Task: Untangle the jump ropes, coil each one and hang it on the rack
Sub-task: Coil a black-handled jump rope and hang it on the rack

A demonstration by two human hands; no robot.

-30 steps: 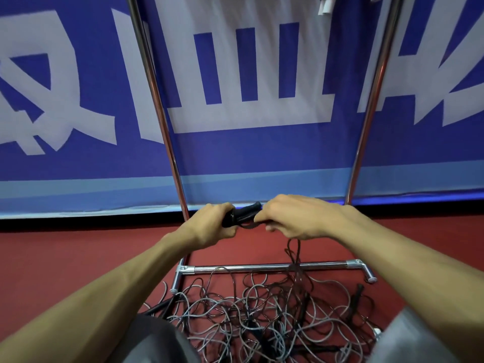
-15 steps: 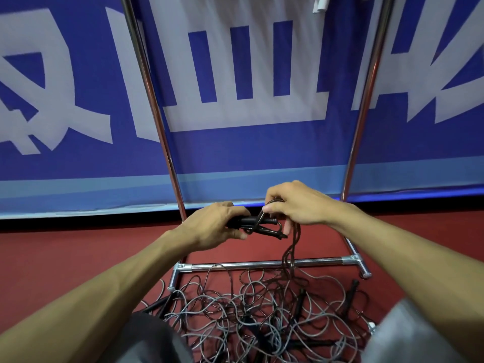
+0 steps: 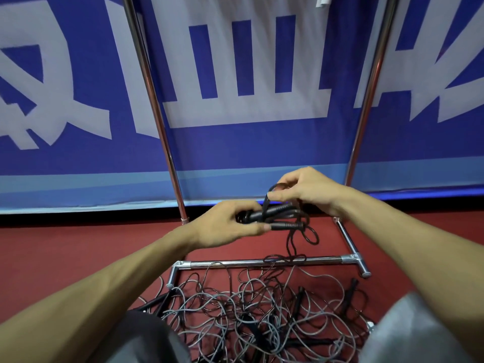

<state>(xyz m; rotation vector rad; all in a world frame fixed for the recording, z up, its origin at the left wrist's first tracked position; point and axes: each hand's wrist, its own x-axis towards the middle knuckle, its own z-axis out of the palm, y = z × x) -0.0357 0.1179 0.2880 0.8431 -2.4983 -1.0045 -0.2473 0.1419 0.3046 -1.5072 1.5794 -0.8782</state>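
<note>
My left hand (image 3: 227, 224) grips the two black handles of a jump rope (image 3: 282, 218), held level above the floor. My right hand (image 3: 303, 189) pinches a loop of that rope's black cord just above the handles. More of the cord hangs down in loops (image 3: 301, 237) to the rack's low crossbar (image 3: 262, 263). Beneath my arms, a tangled pile of grey and black jump ropes (image 3: 262, 318) covers the red floor. The chrome rack has two uprights, one on the left (image 3: 154, 111) and one on the right (image 3: 366, 106).
A blue banner with large white characters (image 3: 243, 74) stands right behind the rack. Red floor (image 3: 65, 258) spreads to the left. My grey-clad knees (image 3: 419, 334) sit at the bottom edge, on either side of the pile. Something white (image 3: 323, 0) shows at the top.
My right hand let go of the handles, took a loop of cord and raised it above them. The left hand kept its grip. The view tilted slightly.
</note>
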